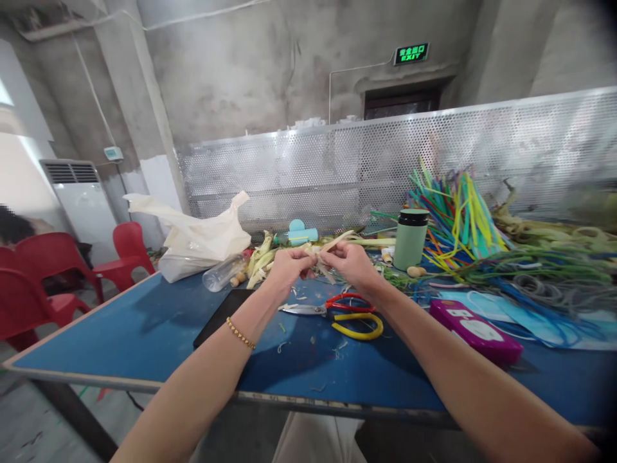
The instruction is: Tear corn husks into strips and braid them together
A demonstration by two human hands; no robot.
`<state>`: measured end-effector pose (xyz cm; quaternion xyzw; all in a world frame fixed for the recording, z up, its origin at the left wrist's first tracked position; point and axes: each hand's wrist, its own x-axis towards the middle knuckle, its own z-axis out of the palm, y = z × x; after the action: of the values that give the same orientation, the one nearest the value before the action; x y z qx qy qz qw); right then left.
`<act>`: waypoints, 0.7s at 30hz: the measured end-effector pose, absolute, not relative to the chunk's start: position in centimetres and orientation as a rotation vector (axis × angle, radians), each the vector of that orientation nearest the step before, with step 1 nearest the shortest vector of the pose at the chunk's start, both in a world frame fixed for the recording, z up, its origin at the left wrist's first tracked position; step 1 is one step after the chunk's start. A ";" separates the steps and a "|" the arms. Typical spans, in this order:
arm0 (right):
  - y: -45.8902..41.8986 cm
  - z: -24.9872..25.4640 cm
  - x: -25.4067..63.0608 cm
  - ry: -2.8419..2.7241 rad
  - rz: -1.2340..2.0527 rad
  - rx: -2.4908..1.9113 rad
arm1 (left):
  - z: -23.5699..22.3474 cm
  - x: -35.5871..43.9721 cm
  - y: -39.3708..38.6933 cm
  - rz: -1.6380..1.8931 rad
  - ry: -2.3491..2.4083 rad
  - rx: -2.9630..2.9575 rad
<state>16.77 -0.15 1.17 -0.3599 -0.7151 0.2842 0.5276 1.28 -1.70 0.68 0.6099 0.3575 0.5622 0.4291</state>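
Observation:
Over the middle of the blue table point(130, 331), my left hand point(290, 265) and my right hand point(354, 262) meet with fingertips nearly touching. Both pinch a pale strip point(341, 239) that looks like dried corn husk; one end sticks up past my right fingers and another bit hangs below. The exact spot between the fingertips is partly hidden. Just under my hands lie scissors point(314, 310) with one red and one yellow handle, blades pointing left. Small pale scraps point(340, 349) are scattered nearby. More husks point(261, 258) lie behind my left hand.
Left stand a white plastic bag point(207, 235) and a lying clear bottle point(224, 275). A dark flat object point(216, 321) lies beside my left forearm. On the right are a green tumbler point(411, 241), a purple box point(475, 331), colourful pipe cleaners point(465, 222) and wire coils point(535, 286).

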 end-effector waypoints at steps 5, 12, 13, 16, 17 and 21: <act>-0.2 1.2 17.3 -1.732 0.940 -0.867 | 0.6 0.8 -1.2 1.416 0.914 1.523; -0.1 1.2 17.5 -1.755 0.879 -0.910 | 0.7 0.4 -1.0 1.364 0.890 1.572; -0.1 1.2 17.6 -1.747 0.902 -0.910 | 0.7 0.4 -1.0 1.353 0.883 1.567; -0.1 1.1 17.7 -1.719 1.112 -0.866 | 0.8 0.2 -1.0 1.327 0.853 1.587; -0.1 1.1 17.8 -1.711 1.206 -0.843 | 0.8 0.1 -1.0 1.322 0.840 1.601; -0.1 1.1 17.9 -1.671 1.414 -0.793 | 0.8 -0.1 -0.9 1.303 0.800 1.638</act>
<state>17.86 -0.06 1.13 -0.3128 -0.6591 0.5577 0.3958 -0.08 -0.92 0.82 0.6582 0.3215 0.5236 0.4351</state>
